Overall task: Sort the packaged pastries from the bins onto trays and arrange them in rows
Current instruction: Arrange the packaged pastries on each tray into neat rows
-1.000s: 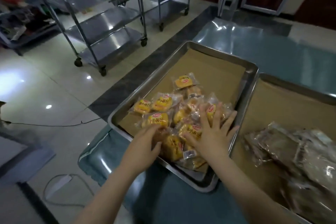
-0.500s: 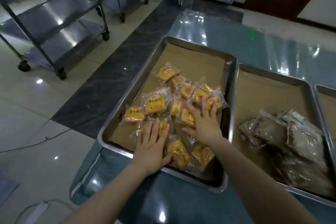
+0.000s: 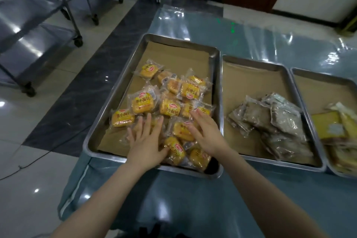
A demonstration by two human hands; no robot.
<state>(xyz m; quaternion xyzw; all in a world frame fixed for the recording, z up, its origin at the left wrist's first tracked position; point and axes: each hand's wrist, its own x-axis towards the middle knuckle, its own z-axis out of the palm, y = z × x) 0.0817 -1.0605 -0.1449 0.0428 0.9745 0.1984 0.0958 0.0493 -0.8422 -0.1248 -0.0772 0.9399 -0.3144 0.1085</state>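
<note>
A steel tray (image 3: 217,67) lined with brown paper holds a loose heap of yellow packaged pastries (image 3: 170,108). My left hand (image 3: 145,141) lies flat, fingers spread, on packets at the near left of the heap. My right hand (image 3: 207,131) rests palm down, fingers spread, on packets at the near right. Neither hand grips a packet. A second tray (image 3: 255,69) to the right holds a pile of dark packaged pastries (image 3: 278,123). A third tray (image 3: 316,77) at the far right holds pale yellow packets (image 3: 334,125).
The trays sit on a table under a glossy blue-green plastic cover (image 3: 251,38). Steel wheeled racks (image 3: 38,31) stand on the tiled floor to the left. A cable (image 3: 29,164) runs across the floor. Doors and a wall are at the back.
The view has swung right and down, bringing the third tray into sight. Both hands stay spread on the heap and have slid slightly nearer; the yellow packets are spread out more.
</note>
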